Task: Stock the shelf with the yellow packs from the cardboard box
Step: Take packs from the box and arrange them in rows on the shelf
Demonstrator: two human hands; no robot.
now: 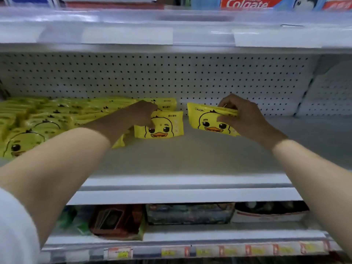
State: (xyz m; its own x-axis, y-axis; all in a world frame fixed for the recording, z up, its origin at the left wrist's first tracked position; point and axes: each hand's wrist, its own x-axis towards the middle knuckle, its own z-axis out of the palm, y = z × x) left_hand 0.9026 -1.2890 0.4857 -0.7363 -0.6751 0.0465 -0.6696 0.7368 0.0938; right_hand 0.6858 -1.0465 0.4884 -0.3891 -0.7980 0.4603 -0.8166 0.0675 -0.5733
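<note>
We hold one yellow pack (210, 121) upright by its top edge, pinched in our right hand (241, 116) just right of centre, duck face forward, presumably so it faces the aisle. Our left hand (143, 113) grips the top of a second pack (164, 128) standing at centre on the shelf (190, 161). We judge this steadies it at the end of the stocked row (38, 121) filling the left of the frame.

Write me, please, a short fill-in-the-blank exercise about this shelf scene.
1. The right hand holds a yellow pack showing a cartoon ____.
2. The left hand grips a second pack standing on the ____.
3. The red box on the level above reads ____.
Missing words: duck; shelf; Colgate.
</note>
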